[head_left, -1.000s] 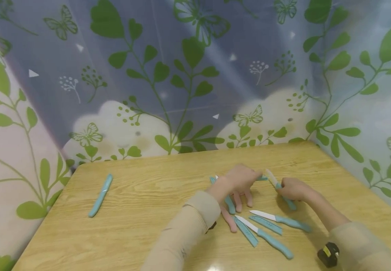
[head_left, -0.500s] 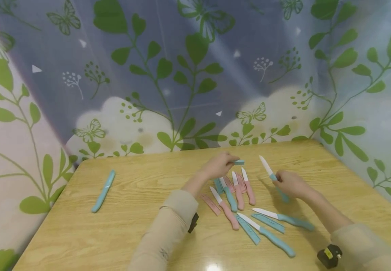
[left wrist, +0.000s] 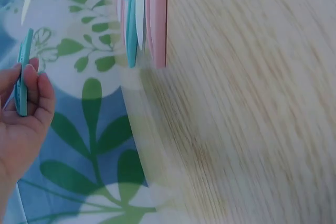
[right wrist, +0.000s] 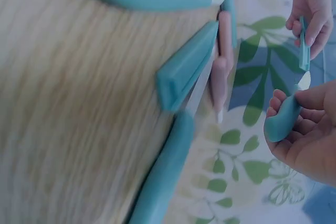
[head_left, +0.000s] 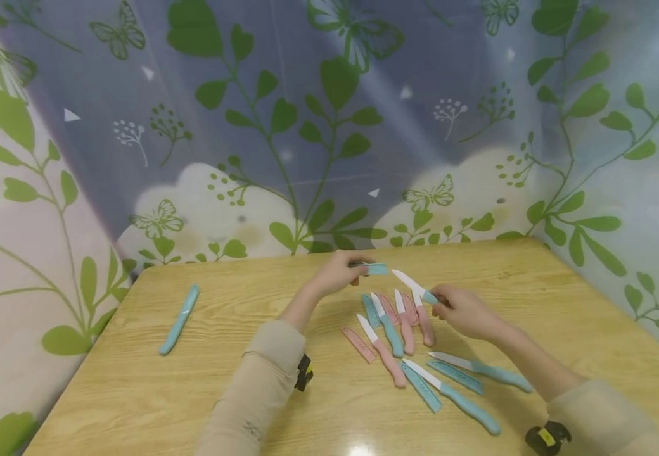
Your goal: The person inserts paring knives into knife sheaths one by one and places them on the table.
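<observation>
My left hand point(head_left: 338, 273) pinches a blue knife sheath point(head_left: 376, 269) above the far part of the table. In the left wrist view the sheath point(left wrist: 23, 72) is held between thumb and curled fingers. My right hand point(head_left: 466, 310) grips the blue handle of a paring knife point(head_left: 412, 284), its white blade pointing up and left towards the sheath's end. A small gap separates blade tip and sheath in the head view. The right wrist view shows the fingers wrapped round the blue knife handle point(right wrist: 283, 119), with the blade tip close to the sheath point(right wrist: 304, 45).
Below the hands lie several bare knives, among them a pink knife point(head_left: 389, 364) and a blue knife point(head_left: 466, 408), beside a pink sheath point(head_left: 358, 344) and a blue sheath point(head_left: 421, 386). A sheathed blue knife point(head_left: 179, 320) lies far left on the wooden table point(head_left: 238, 310).
The left hand lifted the blue sheath off the table and carried it left. My right hand raised the blue knife and brought its blade left, close to the sheath.
</observation>
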Tool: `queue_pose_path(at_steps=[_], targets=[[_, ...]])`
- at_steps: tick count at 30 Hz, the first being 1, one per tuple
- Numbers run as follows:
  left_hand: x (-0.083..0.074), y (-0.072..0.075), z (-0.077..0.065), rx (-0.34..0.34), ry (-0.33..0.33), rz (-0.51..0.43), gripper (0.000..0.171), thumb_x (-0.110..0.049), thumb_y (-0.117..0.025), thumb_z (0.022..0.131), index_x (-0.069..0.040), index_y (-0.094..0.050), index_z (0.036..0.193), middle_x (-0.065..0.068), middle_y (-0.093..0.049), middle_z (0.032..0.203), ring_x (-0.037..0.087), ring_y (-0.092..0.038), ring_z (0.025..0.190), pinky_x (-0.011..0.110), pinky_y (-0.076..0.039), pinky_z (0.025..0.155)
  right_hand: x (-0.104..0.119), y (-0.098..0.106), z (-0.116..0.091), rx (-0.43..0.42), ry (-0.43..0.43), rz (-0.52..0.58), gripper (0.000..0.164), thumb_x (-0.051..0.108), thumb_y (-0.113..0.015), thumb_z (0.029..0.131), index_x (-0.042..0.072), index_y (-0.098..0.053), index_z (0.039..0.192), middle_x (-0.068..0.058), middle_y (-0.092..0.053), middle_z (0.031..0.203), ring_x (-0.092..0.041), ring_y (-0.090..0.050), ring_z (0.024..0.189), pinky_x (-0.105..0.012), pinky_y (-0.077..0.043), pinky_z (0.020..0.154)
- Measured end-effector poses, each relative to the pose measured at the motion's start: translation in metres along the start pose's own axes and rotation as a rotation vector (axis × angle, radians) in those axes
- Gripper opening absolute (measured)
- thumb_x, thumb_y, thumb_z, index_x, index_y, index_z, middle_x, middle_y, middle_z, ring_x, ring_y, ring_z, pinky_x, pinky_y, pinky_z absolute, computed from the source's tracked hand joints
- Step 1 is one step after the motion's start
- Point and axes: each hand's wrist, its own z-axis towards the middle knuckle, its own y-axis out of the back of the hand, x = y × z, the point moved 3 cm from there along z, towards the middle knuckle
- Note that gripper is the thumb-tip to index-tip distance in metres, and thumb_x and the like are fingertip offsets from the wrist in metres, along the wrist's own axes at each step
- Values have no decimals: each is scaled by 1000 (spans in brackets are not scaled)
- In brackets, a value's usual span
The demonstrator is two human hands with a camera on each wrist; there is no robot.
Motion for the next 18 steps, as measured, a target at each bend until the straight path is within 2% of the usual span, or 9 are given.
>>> queue_pose_path(at_steps=[4,7,10,14,16,18], targets=[[7,8,-6,-5,23,-36,30,-14,-53,96,-6,-60,124,2,-55,69,17,-52,63,37,-51,72,12,-5,2,4,19,30,25,5,-48,95,-10,-52,115,-13,-62,91,-24,-60,82,-34,-50,66],[10,12,-10,0,30,-62,29,-14,-54,95,-7,-60,123,4,-54,67,21,-54,67,44,-51,81,17,-8,3,10,29,33,26,5,-48,95,-10,-52,115,-15,-63,92,-25,-61,83,-34,-51,66],[11,14,-14,8,35,-75,28,-13,-55,95,-8,-62,122,5,-60,77,23,-57,71,43,-51,82,20,-11,5,27,38,43,24,5,-48,95,-10,-52,114,-15,-63,93,-25,-60,83,-33,-51,67],[11,13,-18,34,28,-105,27,-12,-57,94,-7,-63,120,8,-66,99,16,-58,71,35,-53,78,20,-14,7,49,57,54,21,3,-48,94,-9,-54,111,-12,-62,86,-19,-54,71,-26,-46,59],[11,12,-19,40,21,-124,27,-11,-57,93,-5,-63,119,8,-66,102,14,-57,70,32,-53,77,20,-15,8,54,68,54,21,3,-47,94,-8,-54,110,-11,-61,83,-16,-50,67,-25,-43,55],[12,12,-20,27,21,-165,27,-11,-58,93,-3,-63,118,8,-66,96,13,-57,69,29,-53,76,20,-16,9,55,68,63,22,4,-47,94,-7,-54,111,-11,-61,82,-15,-48,64,-25,-42,53]])
